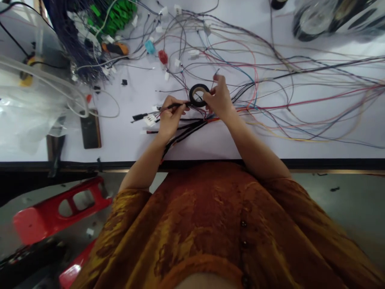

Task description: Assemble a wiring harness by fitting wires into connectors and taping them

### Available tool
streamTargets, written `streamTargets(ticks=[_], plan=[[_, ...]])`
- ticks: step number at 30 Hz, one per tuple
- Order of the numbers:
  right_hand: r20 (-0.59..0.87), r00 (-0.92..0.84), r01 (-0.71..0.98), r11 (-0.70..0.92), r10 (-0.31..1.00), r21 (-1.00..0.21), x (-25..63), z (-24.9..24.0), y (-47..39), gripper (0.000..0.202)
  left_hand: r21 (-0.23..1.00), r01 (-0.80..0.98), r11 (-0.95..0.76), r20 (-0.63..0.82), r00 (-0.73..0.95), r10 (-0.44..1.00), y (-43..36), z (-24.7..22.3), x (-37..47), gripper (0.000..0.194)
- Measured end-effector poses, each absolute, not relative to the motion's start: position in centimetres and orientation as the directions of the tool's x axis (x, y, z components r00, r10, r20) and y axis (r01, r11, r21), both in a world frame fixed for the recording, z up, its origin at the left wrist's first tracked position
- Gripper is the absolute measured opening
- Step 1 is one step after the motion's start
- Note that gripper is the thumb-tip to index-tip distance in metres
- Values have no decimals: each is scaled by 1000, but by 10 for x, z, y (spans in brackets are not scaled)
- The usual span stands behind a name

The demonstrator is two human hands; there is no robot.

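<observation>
My right hand (220, 96) grips a roll of black electrical tape (195, 89) from its right side, with the thumb at the ring's hole. A short strip of tape runs from the roll to a thin wire bundle (173, 106), which my left hand (171, 118) pinches between thumb and fingers. Out of the left side of that hand stick a white connector (149, 120) and a black connector (138, 117). Below the roll, several black-wrapped wire branches (188, 126) lie on the table and fan out toward its front edge.
Loose coloured wires (300, 108) spread across the right of the white table (126, 140). At the back lie a blue connector (149, 47), a red connector (163, 57), orange-handled cutters (116, 49) and green connectors (116, 18). A phone (91, 130) and plastic bags (27, 116) are at left.
</observation>
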State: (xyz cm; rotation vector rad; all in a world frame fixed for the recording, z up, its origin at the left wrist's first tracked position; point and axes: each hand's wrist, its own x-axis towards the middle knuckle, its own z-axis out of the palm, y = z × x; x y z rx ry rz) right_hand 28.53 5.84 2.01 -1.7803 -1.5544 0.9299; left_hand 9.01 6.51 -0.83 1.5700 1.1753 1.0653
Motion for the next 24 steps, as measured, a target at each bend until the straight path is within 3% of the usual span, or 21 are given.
streamTargets(ticks=[3, 5, 11, 16, 24], plan=[[31, 117, 729, -64, 993, -682, 289, 19, 54, 72, 945, 247, -216, 172, 188, 967, 69, -9, 91, 23], [74, 36, 770, 20, 997, -638, 289, 24, 52, 74, 945, 243, -220, 169, 214, 962, 71, -8, 92, 25], [-96, -358, 808, 257, 929, -530, 285, 32, 66, 51, 957, 258, -132, 59, 273, 960, 72, -10, 91, 21], [-106, -438, 789, 325, 893, -521, 292, 39, 53, 39, 941, 304, -147, 69, 255, 965, 68, -15, 88, 17], [-158, -395, 831, 278, 905, -481, 283, 39, 40, 26, 964, 248, -95, 16, 304, 953, 64, -12, 88, 25]])
